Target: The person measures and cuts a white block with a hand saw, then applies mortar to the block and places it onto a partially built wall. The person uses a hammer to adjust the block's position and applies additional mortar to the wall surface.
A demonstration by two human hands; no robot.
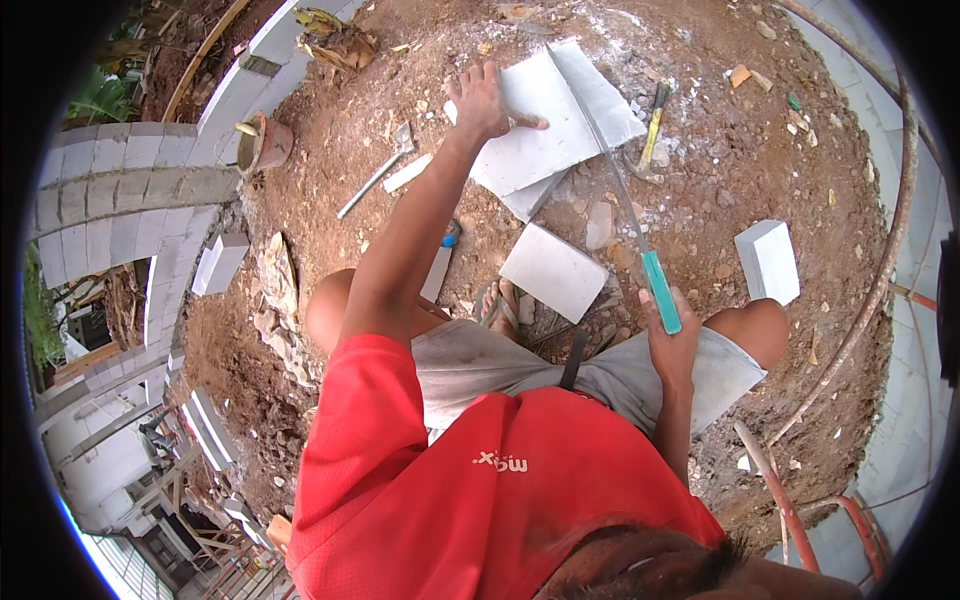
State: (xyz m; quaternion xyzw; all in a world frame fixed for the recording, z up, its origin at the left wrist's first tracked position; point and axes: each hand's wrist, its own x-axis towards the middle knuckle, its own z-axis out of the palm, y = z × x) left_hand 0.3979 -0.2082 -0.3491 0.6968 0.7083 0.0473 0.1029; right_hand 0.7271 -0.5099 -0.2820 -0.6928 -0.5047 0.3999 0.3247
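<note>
My left hand rests with spread fingers on the left part of a white slab, its thumb across the top. Another white piece shows beneath. In my right hand, lower right of the slab, is the teal handle of a long saw; the blade lies across the slab's right part. A white block sits on the dirt by my sandaled foot. A yellow-handled hammer lies right of the slab; a long metal tool and a white strip lie to the left.
A bucket stands by low block walls at the left. Loose white blocks lie at right and left. Curved pipes or hoses run along the right over dirt and rubble, beside a pale block surface.
</note>
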